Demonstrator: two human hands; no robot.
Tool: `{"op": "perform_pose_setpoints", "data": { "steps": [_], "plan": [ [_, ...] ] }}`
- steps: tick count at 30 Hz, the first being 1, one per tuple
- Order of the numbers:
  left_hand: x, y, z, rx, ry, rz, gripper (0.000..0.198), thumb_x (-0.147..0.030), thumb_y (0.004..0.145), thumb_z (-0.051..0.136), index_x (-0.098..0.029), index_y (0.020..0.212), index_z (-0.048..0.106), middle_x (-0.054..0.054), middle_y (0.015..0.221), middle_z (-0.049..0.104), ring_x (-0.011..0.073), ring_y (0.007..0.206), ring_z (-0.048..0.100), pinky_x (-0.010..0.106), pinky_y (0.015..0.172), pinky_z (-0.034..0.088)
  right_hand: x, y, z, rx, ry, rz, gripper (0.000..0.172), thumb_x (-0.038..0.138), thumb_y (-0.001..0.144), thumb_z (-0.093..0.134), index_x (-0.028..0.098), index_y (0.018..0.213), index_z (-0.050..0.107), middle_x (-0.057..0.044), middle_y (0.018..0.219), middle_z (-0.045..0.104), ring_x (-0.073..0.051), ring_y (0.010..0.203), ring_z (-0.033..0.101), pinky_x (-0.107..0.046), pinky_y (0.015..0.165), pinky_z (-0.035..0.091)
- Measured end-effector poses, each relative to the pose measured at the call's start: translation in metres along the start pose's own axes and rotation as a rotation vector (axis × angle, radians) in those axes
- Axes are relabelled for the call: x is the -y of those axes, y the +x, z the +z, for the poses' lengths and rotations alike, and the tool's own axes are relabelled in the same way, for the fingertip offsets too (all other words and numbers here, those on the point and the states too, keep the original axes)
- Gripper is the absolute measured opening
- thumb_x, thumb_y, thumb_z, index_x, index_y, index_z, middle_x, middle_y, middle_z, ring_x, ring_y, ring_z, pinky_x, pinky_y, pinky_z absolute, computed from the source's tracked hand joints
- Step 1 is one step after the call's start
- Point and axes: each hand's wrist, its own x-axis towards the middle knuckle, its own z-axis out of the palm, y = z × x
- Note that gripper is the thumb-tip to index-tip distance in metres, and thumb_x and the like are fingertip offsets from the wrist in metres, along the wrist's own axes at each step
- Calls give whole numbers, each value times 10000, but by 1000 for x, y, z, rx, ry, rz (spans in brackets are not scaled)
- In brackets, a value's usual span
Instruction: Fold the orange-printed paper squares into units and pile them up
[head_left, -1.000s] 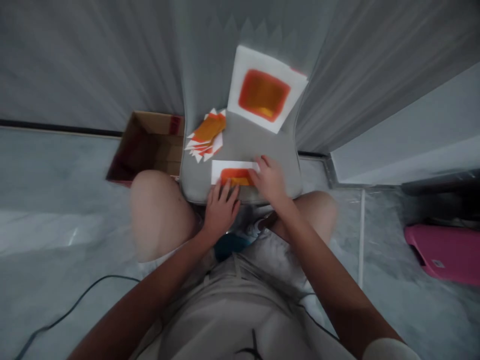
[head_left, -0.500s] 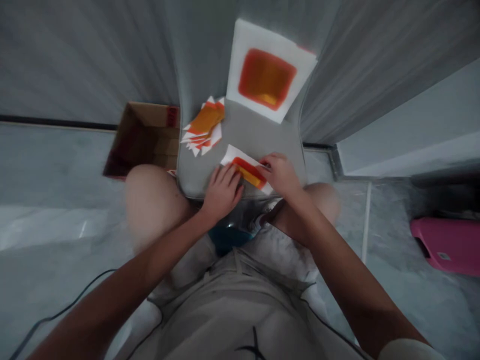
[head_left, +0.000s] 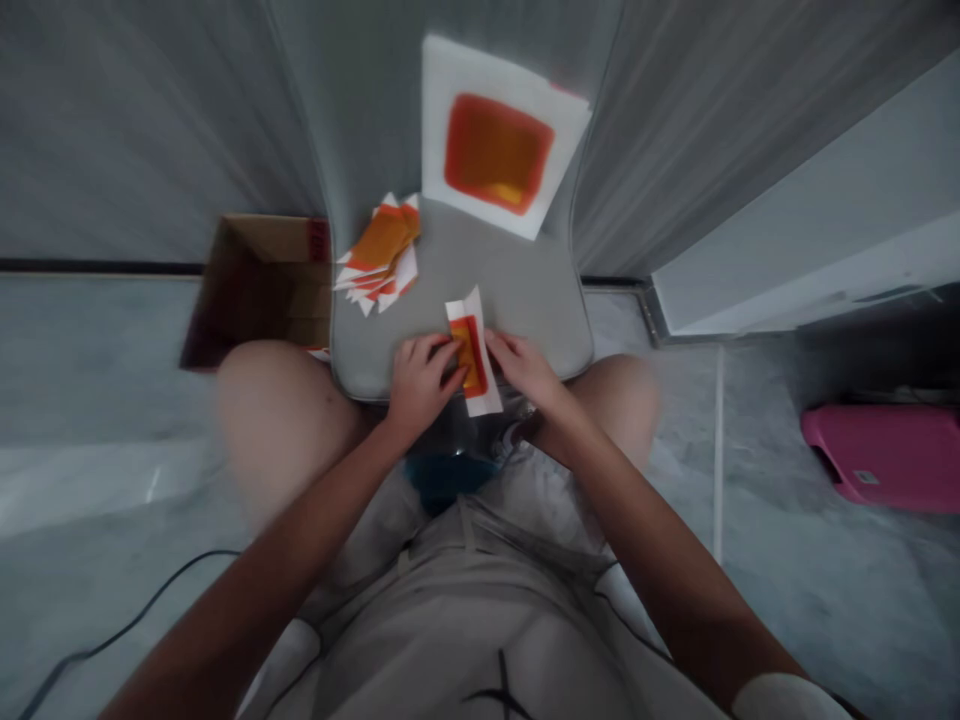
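White paper strip [head_left: 474, 355], red-and-gold middle, creased lengthwise, pointing away, at grey seat's [head_left: 525, 285] front edge

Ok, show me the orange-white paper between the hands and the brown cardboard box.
Orange-white paper [head_left: 476, 352], head view: printed middle.
Brown cardboard box [head_left: 271, 240], head view: inner far wall.

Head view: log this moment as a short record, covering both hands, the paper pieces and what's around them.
Left hand: fingers on the left side of the creased paper strip
Right hand: fingertips at the strip's right edge
Strip colours: white border, orange-red middle
Support: grey chair seat
Seat, left side: pile of folded papers
Seat, rear: larger white paper with orange-red square
Floor, left: open cardboard box
Floor, right: pink plastic item, type unclear
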Motion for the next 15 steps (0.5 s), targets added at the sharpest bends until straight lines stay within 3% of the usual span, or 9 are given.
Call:
{"op": "perform_pose_setpoints", "data": {
  "steps": [3,8,11,15],
  "plan": [
    [-1,-2,1,-7,9,-2,377,-400,1006,632,-211,1327,688,138,1302,667,317,1181,572,488,1035,471,1,-2,-2,-31,35,41,558,717,926,553,197,866,746,-31,791,729,-196,741,648,-290,654,478],
    [-4,-2,1,16,25,-52,386,-423,1020,595,-237,1342,696,131,1326,689,326,1213,589,498,1051,461,-8,-4,-4,-107,-79,20,235,360,908,618,193,967,772,-33,861,776,-196,782,695,-296,701,519],
    [-6,-1,0,46,39,-45,442,-435,1041,539,-243,1422,655,115,1450,661,342,1333,564,525,1111,423,-10,-4,-1,-242,-160,-3,244,270,903,627,189,1085,768,-71,978,806,-216,886,739,-337,824,560],
    [-8,0,1,95,38,1,502,-395,1064,459,-246,1533,561,92,1604,543,343,1495,468,576,1174,359,-7,-6,0,-332,-320,-15,256,294,938,645,197,1141,768,-95,982,813,-240,895,752,-381,882,568]
  ]
}}
